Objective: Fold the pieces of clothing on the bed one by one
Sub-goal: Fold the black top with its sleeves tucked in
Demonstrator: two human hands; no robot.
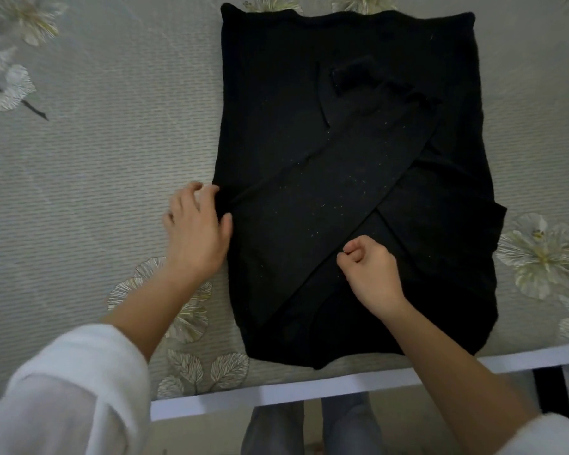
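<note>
- sweater lies flat on the bed, near its edge, sleeves crossed on top.
- my left hand grips its left side, likely to fold it inward.
- my right hand sits curled on the sleeves; grip unclear.

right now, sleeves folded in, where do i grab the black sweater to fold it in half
Likely the two near corners of the black sweater, reached from the near edge of the bed: it lies flat, lengthwise away from you, so that end lifts over the far one.
</note>
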